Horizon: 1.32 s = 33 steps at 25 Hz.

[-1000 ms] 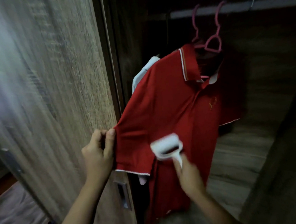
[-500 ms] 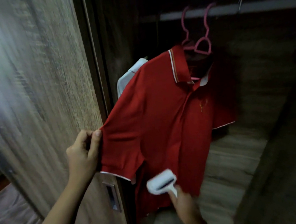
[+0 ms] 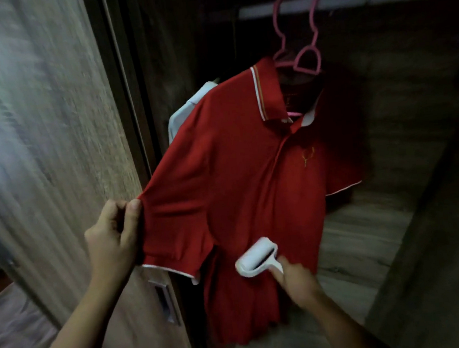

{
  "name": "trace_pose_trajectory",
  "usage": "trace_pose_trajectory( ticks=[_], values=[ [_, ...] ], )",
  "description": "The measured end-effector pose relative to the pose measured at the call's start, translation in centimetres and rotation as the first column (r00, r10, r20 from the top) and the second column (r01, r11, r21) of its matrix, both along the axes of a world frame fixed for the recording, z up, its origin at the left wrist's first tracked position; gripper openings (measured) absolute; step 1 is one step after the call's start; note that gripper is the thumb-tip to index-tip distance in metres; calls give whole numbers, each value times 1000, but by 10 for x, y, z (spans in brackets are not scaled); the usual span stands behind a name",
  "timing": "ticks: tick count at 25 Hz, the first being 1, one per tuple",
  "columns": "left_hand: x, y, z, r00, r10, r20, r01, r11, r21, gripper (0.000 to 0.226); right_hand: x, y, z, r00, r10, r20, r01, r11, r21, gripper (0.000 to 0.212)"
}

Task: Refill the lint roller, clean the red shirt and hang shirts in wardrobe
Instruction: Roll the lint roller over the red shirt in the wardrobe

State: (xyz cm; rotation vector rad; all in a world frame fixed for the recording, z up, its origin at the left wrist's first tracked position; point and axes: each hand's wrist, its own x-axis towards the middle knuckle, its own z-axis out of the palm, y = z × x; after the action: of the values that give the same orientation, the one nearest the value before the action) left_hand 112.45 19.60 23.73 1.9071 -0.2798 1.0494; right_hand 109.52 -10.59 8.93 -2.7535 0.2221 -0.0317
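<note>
Left grip still pinches sleeve taut. Right grip wrapped round roller handle. Roller has swept down shirt front. Cleaning mid-stroke, shirt already hung.

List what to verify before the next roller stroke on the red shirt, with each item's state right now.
1. Sleeve held out: the left hand pinches the sleeve edge of the red shirt and pulls it sideways. Ok.
2. Grip on tool: the right hand holds the lint roller by its handle. Ok.
3. Roller touching the fabric: it sits over the lower front, but motion blur hides the contact. Cannot tell.
4. Shirt hung: its pink hanger hooks over the rail. Ok.
5. Clean sticky sheet: the roller surface looks white but is too blurred to judge. Cannot tell.
</note>
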Motion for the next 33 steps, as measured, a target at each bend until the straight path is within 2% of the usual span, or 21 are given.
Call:
trace_pose_trajectory(
  ticks=[1,3,6,7,8,10,11,12,13,14,16,18,19,20,21,23,24,26,28,31,33],
  values=[
    [0,1,1,1000,3,-6,-3,1000,7,37,-5,-6,2,999,-2,36,0,999,45,54],
    [0,1,1,1000,5,-16,-5,1000,12,36,14,-19,30,942,-134,307,49,962,270,37],
    [-2,-2,0,1000,17,-16,-17,1000,7,36,41,-35,88,693,-403,598,81,868,490,30],
    [-3,-3,1,1000,25,-11,-25,1000,3,36,42,-33,89,678,-434,593,108,857,504,29],
    [-3,-4,1,999,33,-9,-33,999,2,36,42,-26,79,743,-393,542,136,881,453,28],
    [-3,-4,2,1000,30,-7,-30,1000,6,34,27,-4,36,950,-177,257,132,974,183,34],
    [-3,-3,2,1000,27,-6,-27,1000,11,32,18,3,22,985,-99,139,84,991,105,39],
    [-2,-2,3,1000,23,-6,-23,1000,13,31,12,3,13,992,-66,112,55,993,100,46],
    [-1,-1,4,1000,20,-9,-20,1000,17,32,13,-3,20,977,-86,195,57,987,150,53],
    [-1,0,4,1000,19,-10,-19,1000,23,34,22,-14,34,930,-182,320,107,966,236,55],
    [0,0,3,1000,17,-10,-17,1000,26,38,48,-44,82,767,-432,475,227,874,429,40],
    [-1,-3,2,1000,22,-7,-22,1000,0,35,66,-73,128,612,-562,556,268,809,523,36],
    [-1,-4,1,1000,25,-6,-26,1000,-14,31,73,-81,135,589,-591,551,268,786,557,37],
    [-2,-5,1,1000,28,-5,-28,999,-21,29,76,-79,126,624,-570,535,272,800,535,37],
    [-2,-5,1,1000,24,-2,-24,999,-22,28,75,-73,100,727,-495,477,268,843,466,37],
    [-2,-4,1,1000,1,-3,-1,1000,-15,27,59,-53,19,926,-310,217,220,908,357,43],
    [-2,-4,0,1000,-5,-3,5,1000,-10,27,42,-45,-9,951,-276,137,218,917,333,46],
    [-1,-2,1,1000,-10,-1,10,1000,-6,27,31,-50,-14,896,-389,214,279,868,412,44],
    [0,0,0,1000,-1,-16,1,1000,7,28,51,-71,34,797,-503,335,311,817,486,37],
    [1,-1,-2,1000,14,-7,-14,1000,12,27,85,-106,135,688,-540,485,255,806,535,39],
    [1,-2,-1,1000,8,-9,-8,1000,-1,27,101,-118,144,673,-542,503,262,811,523,39]
  ],
)
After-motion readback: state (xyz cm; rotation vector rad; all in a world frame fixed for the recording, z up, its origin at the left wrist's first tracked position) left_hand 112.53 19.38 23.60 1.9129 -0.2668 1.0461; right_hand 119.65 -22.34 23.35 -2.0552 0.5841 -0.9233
